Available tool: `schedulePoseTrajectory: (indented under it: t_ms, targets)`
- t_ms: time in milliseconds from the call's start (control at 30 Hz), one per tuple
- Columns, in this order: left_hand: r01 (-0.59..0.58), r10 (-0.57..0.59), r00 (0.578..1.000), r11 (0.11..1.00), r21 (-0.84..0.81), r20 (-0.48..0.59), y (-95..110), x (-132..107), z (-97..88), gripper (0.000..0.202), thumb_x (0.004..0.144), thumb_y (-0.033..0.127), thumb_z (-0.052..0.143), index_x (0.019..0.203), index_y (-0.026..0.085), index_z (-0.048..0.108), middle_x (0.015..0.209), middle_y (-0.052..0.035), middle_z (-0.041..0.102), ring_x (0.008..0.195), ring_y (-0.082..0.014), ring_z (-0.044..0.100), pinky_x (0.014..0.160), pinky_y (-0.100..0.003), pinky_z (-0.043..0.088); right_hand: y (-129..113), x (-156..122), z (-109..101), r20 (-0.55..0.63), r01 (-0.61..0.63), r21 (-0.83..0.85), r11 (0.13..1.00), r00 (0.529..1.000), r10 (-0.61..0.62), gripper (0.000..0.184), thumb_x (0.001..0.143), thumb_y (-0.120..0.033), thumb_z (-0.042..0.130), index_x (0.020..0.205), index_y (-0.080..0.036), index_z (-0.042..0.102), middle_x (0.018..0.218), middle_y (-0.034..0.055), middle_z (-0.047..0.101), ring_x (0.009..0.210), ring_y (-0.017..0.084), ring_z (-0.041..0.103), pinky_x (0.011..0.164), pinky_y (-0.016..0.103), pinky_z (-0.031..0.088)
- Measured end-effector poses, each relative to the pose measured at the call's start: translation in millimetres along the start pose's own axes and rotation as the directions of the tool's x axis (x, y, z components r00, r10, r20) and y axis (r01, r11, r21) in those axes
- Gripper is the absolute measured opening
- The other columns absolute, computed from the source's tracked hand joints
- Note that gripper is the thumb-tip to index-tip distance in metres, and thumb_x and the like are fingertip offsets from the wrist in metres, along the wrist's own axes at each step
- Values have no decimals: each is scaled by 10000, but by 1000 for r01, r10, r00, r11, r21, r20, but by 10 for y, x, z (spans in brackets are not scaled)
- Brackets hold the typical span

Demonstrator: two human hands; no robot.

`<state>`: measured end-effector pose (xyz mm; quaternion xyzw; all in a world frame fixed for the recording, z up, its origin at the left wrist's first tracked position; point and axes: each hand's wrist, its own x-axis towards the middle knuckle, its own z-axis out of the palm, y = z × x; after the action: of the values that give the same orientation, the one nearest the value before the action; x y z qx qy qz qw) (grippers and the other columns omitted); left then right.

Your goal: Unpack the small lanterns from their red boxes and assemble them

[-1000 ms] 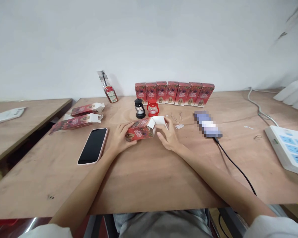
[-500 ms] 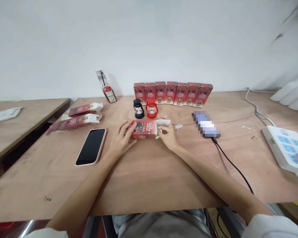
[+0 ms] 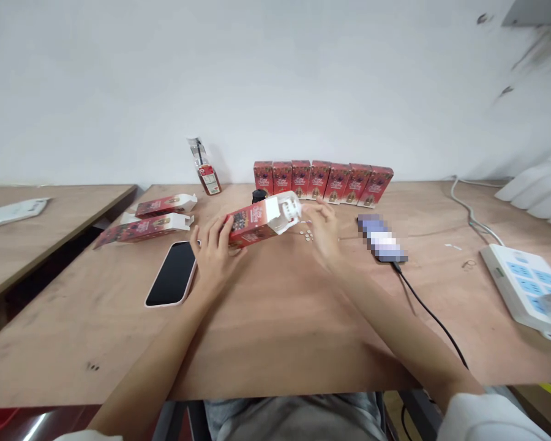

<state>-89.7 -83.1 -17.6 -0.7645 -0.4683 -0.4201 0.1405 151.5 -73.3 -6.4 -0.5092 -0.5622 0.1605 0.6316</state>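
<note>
My left hand (image 3: 215, 245) is closed around a red printed carton (image 3: 250, 225), tilted with its end flaps (image 3: 287, 211) raised toward the right. Something whitish with dark marks shows at the carton's mouth; I cannot make out what. Just right of the flaps is my right hand (image 3: 324, 229), its fingers bent and blurred, so whether they hold anything is unclear. Small pale round pieces (image 3: 307, 235) lie on the table between the carton and that hand. Behind the carton the top of a black miniature lantern (image 3: 258, 196) peeks out; the red lantern is hidden.
Several upright red boxes (image 3: 320, 179) line the wall. Two opened cartons (image 3: 149, 228) lie at left by a phone (image 3: 172, 274). A bottle in clear packaging (image 3: 206, 171) stands behind them. At right are a cabled phone (image 3: 381, 237) and a white power strip (image 3: 526, 285).
The carton has been lifted off the table and tilted, its flap end higher, now covering the red lantern. My right hand has come away from inside the flaps, toward the right and farther back.
</note>
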Motion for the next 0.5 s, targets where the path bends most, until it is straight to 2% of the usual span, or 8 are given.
schedulePoseTrajectory:
  t_ms: [67,133,200,233,300,367,433,500]
  targets:
    - [92,-92,996,995,-29,-5,-54,18,-6,656,738,352,646,1340,225,417,1357,-116,478,1265,-319,416,1127,-511,119,-135,178,-79,-61,-140,226,964,986,157,252,828,-400,496,847,-171,600,1206,114,488,1066,202,558,817,359,513]
    - [212,-213,977,975,-65,-15,-97,44,-10,684,683,322,681,1308,189,440,1333,-136,494,1253,-327,424,1111,-495,177,-282,310,-163,-82,-191,403,895,967,243,203,761,-375,572,744,-174,556,1114,74,549,911,155,599,772,329,517]
    - [394,-405,914,904,-164,-33,-122,76,0,690,622,312,721,1248,166,472,1244,-146,553,1186,-333,485,1052,-478,292,-404,375,-244,-101,-194,440,877,960,263,199,700,-337,622,660,-168,525,1055,47,573,812,127,595,737,316,514]
    - [486,-511,859,834,-261,-32,-127,95,12,675,597,314,740,1206,168,488,1184,-136,586,1132,-323,527,1008,-460,350,-446,381,-279,-110,-190,407,894,961,254,192,678,-314,633,629,-164,524,1038,43,576,800,128,591,730,320,511]
    - [584,-691,723,602,-544,12,-124,135,44,588,578,313,756,1101,191,515,1070,-87,629,1011,-269,595,923,-398,435,-492,345,-329,-99,-159,242,957,977,187,154,651,-267,636,586,-161,546,1008,48,576,845,157,588,753,345,500]
    - [540,-776,610,260,-800,159,-103,171,74,444,599,295,735,985,203,535,981,-40,645,905,-202,625,855,-329,480,-490,261,-345,-38,-91,18,996,995,92,110,636,-225,631,564,-165,573,992,55,574,897,185,580,802,373,480]
    - [473,-753,543,-92,-877,372,-70,195,82,311,640,275,689,910,190,560,924,-21,651,839,-167,631,812,-300,506,-457,160,-333,38,-33,-151,988,998,40,87,632,-196,620,559,-169,582,997,63,570,881,189,584,820,384,467]
    - [456,-661,495,-355,-816,564,-33,202,67,230,682,257,639,891,175,587,908,-22,662,826,-171,638,812,-330,526,-410,72,-311,87,-14,-221,975,996,34,76,640,-188,614,575,-168,581,1017,72,564,808,174,594,791,380,475]
